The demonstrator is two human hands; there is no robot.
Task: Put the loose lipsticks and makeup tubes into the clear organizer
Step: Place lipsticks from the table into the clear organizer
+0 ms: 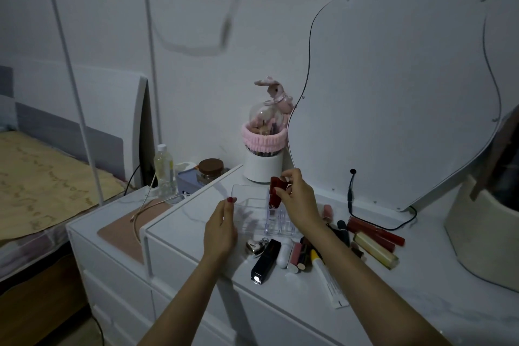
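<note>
While the left hand (222,229) is resting against the near-left wall of the clear organizer (254,209), its fingers (230,202) lying straight and released on the plastic, apparently to keep the light box from sliding, the right hand (299,201) is pinching a dark red lipstick (274,195) upright over the small compartments at the organizer's right side. The right-hand fingers (286,177) are grasping the tube near its top, probably so its lower end can drop into a slot; whether it is already seated cannot be told. The wide compartment just beyond the left fingers is showing no tubes. Near and to the right of the right wrist, the loose lipsticks and tubes (373,236) are lying flat in a scatter on the white surface (393,303), with a black lipstick (265,261) and a silver heart-shaped item (254,246) just below the organizer. A black cable (365,215) is running behind the scatter, and the surface's left edge is lying close beside the left hand, so the freest room is toward the near edge.
</note>
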